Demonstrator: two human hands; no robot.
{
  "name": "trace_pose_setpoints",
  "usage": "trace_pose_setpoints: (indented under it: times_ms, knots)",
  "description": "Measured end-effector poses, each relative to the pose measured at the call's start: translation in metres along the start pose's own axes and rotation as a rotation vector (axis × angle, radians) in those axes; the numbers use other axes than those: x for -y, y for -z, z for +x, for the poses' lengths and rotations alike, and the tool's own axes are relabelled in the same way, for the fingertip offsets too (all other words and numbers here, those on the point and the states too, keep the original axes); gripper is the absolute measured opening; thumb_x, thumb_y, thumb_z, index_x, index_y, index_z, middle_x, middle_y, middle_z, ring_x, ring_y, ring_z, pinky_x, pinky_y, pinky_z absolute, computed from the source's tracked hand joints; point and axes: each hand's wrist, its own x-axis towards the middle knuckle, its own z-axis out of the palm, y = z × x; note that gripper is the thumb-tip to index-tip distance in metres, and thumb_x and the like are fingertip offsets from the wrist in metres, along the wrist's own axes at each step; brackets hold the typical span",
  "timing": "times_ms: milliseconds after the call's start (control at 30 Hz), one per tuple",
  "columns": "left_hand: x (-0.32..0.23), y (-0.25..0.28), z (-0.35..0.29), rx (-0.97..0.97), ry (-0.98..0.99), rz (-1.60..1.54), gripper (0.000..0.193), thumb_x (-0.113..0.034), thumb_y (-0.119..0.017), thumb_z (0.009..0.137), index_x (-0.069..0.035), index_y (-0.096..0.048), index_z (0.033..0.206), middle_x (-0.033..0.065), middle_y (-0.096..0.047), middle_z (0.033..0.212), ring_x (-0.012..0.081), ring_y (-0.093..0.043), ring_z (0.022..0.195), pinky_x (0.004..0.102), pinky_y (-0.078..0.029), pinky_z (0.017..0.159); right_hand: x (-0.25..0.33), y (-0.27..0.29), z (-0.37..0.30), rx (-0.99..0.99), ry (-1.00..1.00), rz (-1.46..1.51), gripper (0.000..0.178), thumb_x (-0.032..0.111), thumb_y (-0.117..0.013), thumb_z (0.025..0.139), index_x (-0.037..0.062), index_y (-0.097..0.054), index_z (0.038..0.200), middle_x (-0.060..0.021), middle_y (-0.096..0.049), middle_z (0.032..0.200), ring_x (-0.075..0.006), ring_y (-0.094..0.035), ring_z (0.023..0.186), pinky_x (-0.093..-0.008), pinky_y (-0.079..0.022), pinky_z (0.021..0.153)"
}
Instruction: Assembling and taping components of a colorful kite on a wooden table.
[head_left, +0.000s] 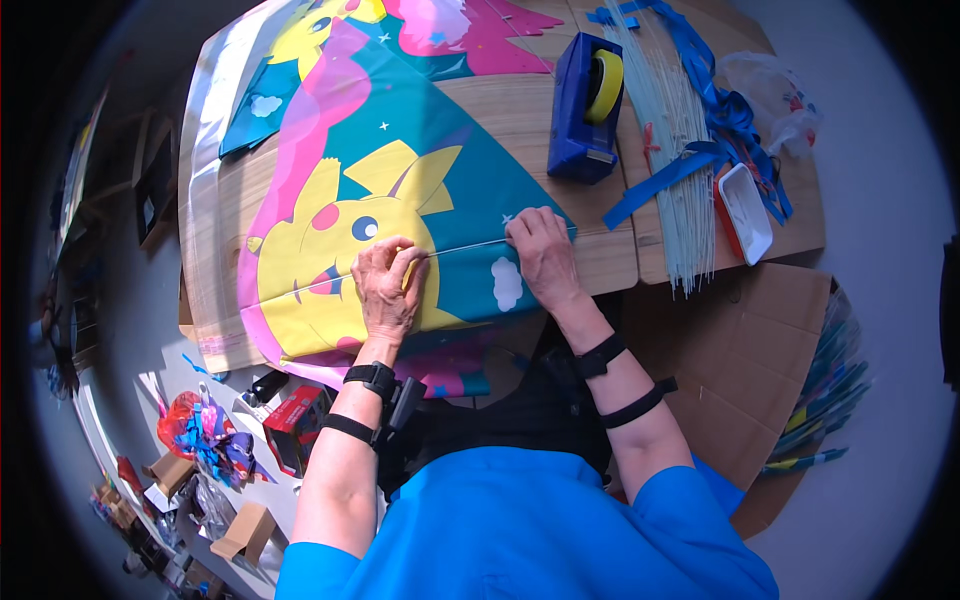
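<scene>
A large kite sail (460, 185) in teal, pink and yellow, printed with a cartoon animal, lies over the table's near edge. A thin white rod (465, 247) runs across it from the left side toward the right corner. My left hand (388, 285) is closed over the rod near the middle, thumb and fingers pinched together. Close to the sail's right corner, my right hand (543, 255) has its fingers bent and pressed together on the rod's end. The fingertips partly hide what they grip there.
A blue tape dispenser (575, 120) with yellow tape stands beyond my right hand. Right of it lie a bundle of thin pale rods (685, 190), blue ribbon (705, 75) and a white tray (746, 213). An open cardboard box (740, 350) stands at lower right; more printed sails (480, 40) lie at the back.
</scene>
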Motion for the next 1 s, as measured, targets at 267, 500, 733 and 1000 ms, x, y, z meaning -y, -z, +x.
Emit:
trace_pose_setpoints:
  times_ms: [267, 500, 733, 1000]
  knots:
    - [0.0001, -0.001, 0.0005, 0.0, 0.0, 0.0, 0.015, -0.02, -0.071, 0.081, -0.017, -0.066, 0.094, 0.0, -0.058, 0.103, 0.0232, -0.053, 0.1, 0.0391, -0.037, 0.091, -0.0015, -0.0009, 0.0007, -0.011, -0.008, 0.01, 0.006, 0.007, -0.056, 0.077, 0.0059, -0.056, 0.083, -0.0086, -0.053, 0.086, -0.026, -0.054, 0.089, -0.0373, -0.044, 0.08]
    - [-0.0008, 0.0017, 0.0004, 0.017, 0.023, -0.007, 0.029, -0.026, -0.072, 0.079, -0.014, -0.061, 0.103, 0.0031, -0.058, 0.107, 0.0245, -0.052, 0.105, 0.041, -0.035, 0.096, -0.0025, -0.003, 0.001, 0.009, -0.023, 0.011, 0.006, 0.006, -0.059, 0.076, 0.0071, -0.055, 0.08, -0.0073, -0.053, 0.085, -0.0258, -0.054, 0.087, -0.0371, -0.045, 0.079]
    - [0.0002, 0.002, -0.0018, 0.024, 0.013, 0.008, 0.026, -0.023, -0.072, 0.079, -0.016, -0.061, 0.103, 0.0025, -0.057, 0.106, 0.0253, -0.051, 0.103, 0.0406, -0.034, 0.093, -0.0015, -0.0028, 0.001, 0.018, -0.016, 0.021, 0.007, 0.006, -0.061, 0.077, 0.0075, -0.056, 0.081, -0.007, -0.054, 0.084, -0.0258, -0.054, 0.087, -0.0374, -0.045, 0.078]
    - [0.0036, -0.0031, -0.0032, -0.011, -0.003, 0.005, 0.019, -0.018, -0.071, 0.08, -0.016, -0.064, 0.097, 0.0005, -0.058, 0.104, 0.0245, -0.051, 0.101, 0.041, -0.034, 0.092, -0.0005, -0.0011, 0.0023, 0.013, -0.003, 0.021, 0.01, 0.005, -0.063, 0.076, 0.0072, -0.056, 0.082, -0.007, -0.055, 0.084, -0.026, -0.055, 0.086, -0.0377, -0.045, 0.078]
